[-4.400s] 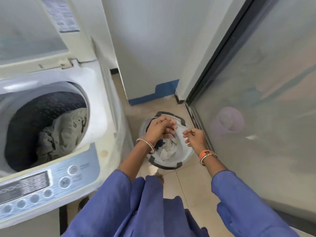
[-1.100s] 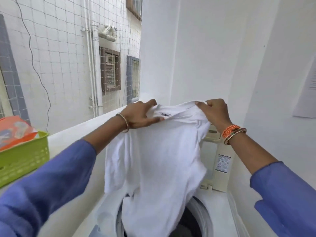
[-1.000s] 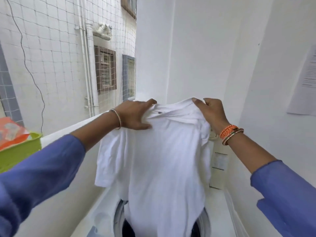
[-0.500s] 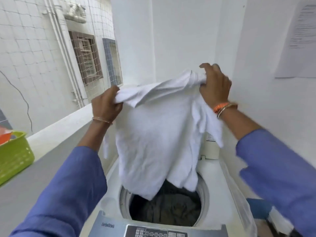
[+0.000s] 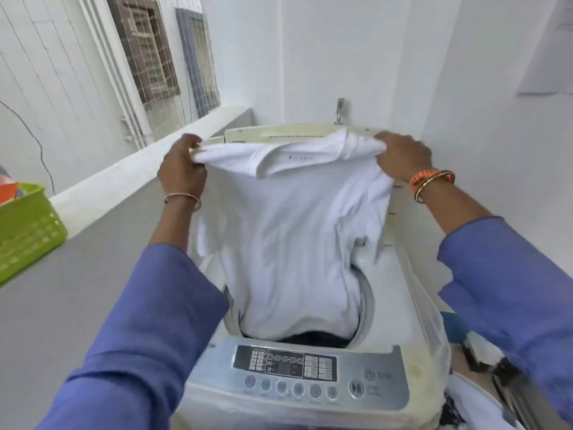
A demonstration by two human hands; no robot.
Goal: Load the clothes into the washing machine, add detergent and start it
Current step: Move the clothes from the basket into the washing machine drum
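Note:
A white T-shirt [image 5: 288,243] hangs spread over the open top-loading washing machine [image 5: 387,305], its lower hem dipping into the drum. My left hand [image 5: 183,166] grips the shirt's left shoulder and my right hand [image 5: 403,156] grips its right shoulder, both above the machine's rear. The grey control panel [image 5: 313,373] with its row of buttons faces me at the front. Dark laundry shows in the drum [image 5: 310,338] just under the hem; most of the drum is hidden by the shirt.
A green plastic basket [image 5: 28,231] with an orange packet stands on the grey ledge [image 5: 77,290] at the left. A tap [image 5: 340,111] sticks out of the white wall behind the machine. The laundry basket [image 5: 483,355] shows at the lower right.
Both hands have lowered the white shirt towards the drum, and its hem now covers most of the opening. My view has tilted down onto the machine.

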